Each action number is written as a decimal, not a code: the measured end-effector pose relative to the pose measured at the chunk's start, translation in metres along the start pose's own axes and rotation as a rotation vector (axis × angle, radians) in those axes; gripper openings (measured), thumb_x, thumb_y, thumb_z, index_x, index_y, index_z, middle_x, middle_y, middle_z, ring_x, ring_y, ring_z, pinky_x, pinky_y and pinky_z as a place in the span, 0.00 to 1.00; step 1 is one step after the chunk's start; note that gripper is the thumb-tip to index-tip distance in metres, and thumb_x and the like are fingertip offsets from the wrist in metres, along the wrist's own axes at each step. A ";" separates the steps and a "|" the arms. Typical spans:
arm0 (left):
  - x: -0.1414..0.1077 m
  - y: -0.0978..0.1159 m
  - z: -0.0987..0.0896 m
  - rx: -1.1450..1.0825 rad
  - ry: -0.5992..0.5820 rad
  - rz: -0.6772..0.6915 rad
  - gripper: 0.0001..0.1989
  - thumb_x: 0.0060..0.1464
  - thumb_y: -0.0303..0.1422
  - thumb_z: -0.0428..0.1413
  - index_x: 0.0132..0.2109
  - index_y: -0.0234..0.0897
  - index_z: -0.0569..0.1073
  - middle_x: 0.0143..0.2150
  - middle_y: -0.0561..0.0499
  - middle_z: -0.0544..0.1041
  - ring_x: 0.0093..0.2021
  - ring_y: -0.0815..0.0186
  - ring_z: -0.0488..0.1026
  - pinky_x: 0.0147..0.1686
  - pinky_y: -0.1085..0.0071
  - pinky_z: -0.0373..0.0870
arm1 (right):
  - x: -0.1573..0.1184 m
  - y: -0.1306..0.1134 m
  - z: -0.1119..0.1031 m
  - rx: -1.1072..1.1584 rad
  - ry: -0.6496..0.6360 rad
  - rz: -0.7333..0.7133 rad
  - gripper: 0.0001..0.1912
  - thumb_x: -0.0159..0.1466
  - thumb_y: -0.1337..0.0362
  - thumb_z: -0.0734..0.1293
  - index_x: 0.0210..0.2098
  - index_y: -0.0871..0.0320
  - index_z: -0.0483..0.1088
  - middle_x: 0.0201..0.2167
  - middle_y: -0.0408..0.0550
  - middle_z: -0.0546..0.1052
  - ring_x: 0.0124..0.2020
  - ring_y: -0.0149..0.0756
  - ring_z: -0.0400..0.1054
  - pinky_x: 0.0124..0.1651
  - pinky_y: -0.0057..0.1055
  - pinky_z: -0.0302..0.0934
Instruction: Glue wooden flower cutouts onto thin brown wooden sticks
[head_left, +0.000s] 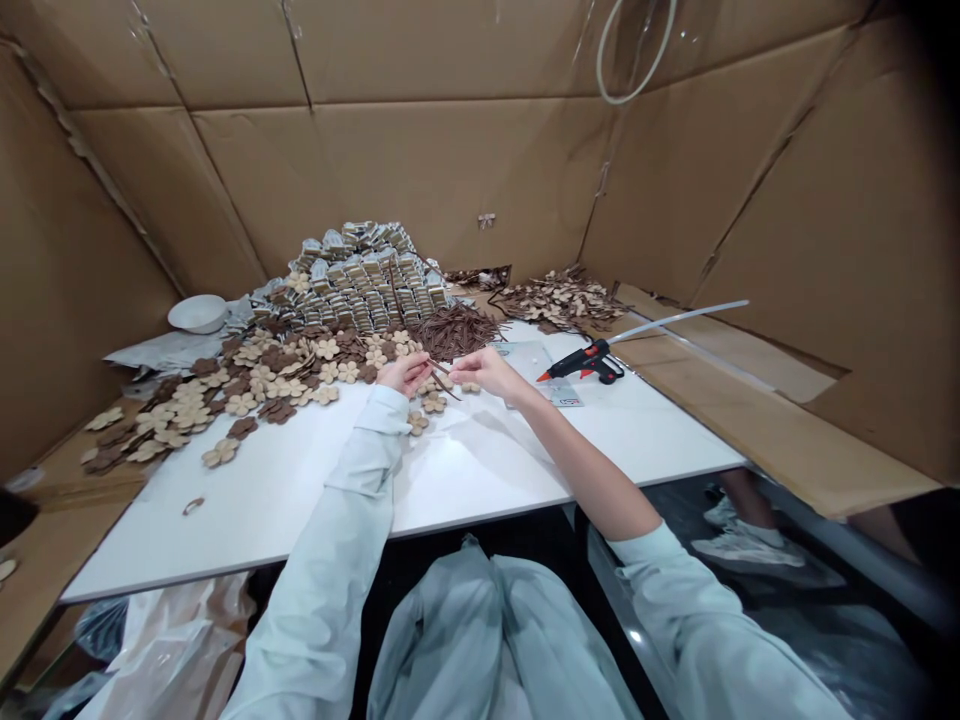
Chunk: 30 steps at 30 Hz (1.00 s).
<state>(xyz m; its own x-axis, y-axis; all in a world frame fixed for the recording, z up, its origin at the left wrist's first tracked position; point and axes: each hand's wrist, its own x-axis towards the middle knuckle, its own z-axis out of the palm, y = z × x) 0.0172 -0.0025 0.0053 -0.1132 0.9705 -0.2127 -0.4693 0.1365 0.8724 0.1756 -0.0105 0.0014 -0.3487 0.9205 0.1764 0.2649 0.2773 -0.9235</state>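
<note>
Thin brown strips (444, 380) span the gap between my two hands, above the white table (480, 465). My left hand (406, 374) pinches them at their left end. The fingertips of my right hand (484, 371) are closed on the strips from the right. Just below my hands lie several tan flower shapes (433, 402). Behind them is a heap of dark brown strips (454, 332). A large pile of tan and brown flower shapes (262, 382) spreads to the left of my left hand.
A black glue gun (589, 362) with a long glue stick rests on a clear sheet (566, 396) at the right. Stacked small packets (367, 275), a white bowl (199, 314) and more brown pieces (562, 297) stand behind. Cardboard walls (450, 150) surround the table. A small ring (193, 506) lies front left.
</note>
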 end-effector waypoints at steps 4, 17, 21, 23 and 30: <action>0.002 -0.004 -0.002 -0.014 0.028 0.067 0.07 0.31 0.23 0.62 0.23 0.28 0.72 0.22 0.49 0.74 0.30 0.70 0.73 0.36 0.76 0.71 | -0.001 0.003 0.000 -0.044 -0.025 -0.004 0.15 0.43 0.60 0.67 0.24 0.67 0.73 0.19 0.45 0.71 0.20 0.26 0.57 0.25 0.24 0.50; 0.001 -0.002 -0.007 0.114 0.093 0.050 0.08 0.27 0.18 0.63 0.22 0.28 0.73 0.21 0.51 0.73 0.23 0.73 0.71 0.25 0.81 0.71 | 0.004 0.027 -0.012 -0.170 -0.068 0.009 0.13 0.44 0.62 0.67 0.25 0.66 0.74 0.20 0.47 0.74 0.21 0.28 0.61 0.27 0.24 0.54; 0.001 -0.002 -0.006 0.112 0.094 0.046 0.08 0.27 0.17 0.62 0.21 0.28 0.73 0.19 0.51 0.73 0.20 0.76 0.69 0.22 0.83 0.68 | 0.002 0.023 -0.017 -0.224 -0.096 0.031 0.13 0.43 0.62 0.68 0.26 0.65 0.74 0.21 0.48 0.74 0.22 0.29 0.62 0.27 0.25 0.55; 0.001 -0.002 -0.006 0.135 0.075 0.050 0.09 0.26 0.18 0.63 0.22 0.28 0.73 0.20 0.51 0.73 0.19 0.76 0.69 0.21 0.83 0.67 | -0.001 0.016 -0.019 -0.231 -0.122 0.021 0.14 0.42 0.61 0.68 0.26 0.66 0.74 0.22 0.49 0.75 0.23 0.29 0.62 0.28 0.25 0.56; -0.002 -0.014 -0.002 0.292 -0.151 0.053 0.13 0.24 0.26 0.65 0.26 0.30 0.75 0.24 0.48 0.75 0.22 0.74 0.68 0.22 0.78 0.63 | -0.008 0.003 -0.011 -0.150 -0.138 -0.081 0.23 0.48 0.50 0.64 0.29 0.65 0.74 0.19 0.43 0.69 0.21 0.25 0.56 0.24 0.24 0.49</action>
<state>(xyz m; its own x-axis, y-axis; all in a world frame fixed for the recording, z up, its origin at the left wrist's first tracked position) 0.0219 -0.0064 -0.0076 0.0107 0.9932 -0.1155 -0.1926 0.1154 0.9745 0.1891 -0.0144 0.0014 -0.4913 0.8500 0.1899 0.3583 0.3960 -0.8455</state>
